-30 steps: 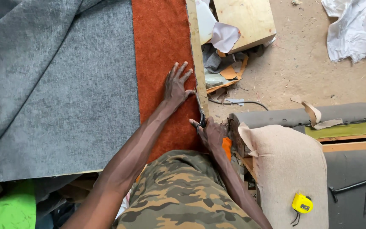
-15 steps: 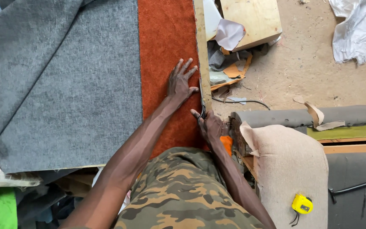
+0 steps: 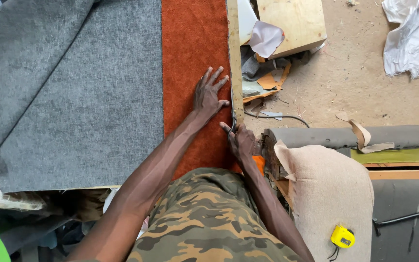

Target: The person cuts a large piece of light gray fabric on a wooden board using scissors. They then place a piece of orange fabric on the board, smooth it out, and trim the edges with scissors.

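Even, soft daylight fills the view; nothing is dim, and no single lamp or beam is evident. The sandy floor [image 3: 355, 92] at two o'clock is the brightest zone, and the white cloth [image 3: 413, 39] there comes close to washing out. Shadows are faint and short: a thin one lies under the left hand [image 3: 210, 94] near centre, and darker shade gathers beneath the grey fabric [image 3: 73, 92] at seven to eight o'clock. No glare shows. Focus holds sharp across the middle, with weave visible in the orange fabric [image 3: 192, 39]. Straight edges bow slightly toward the corners.
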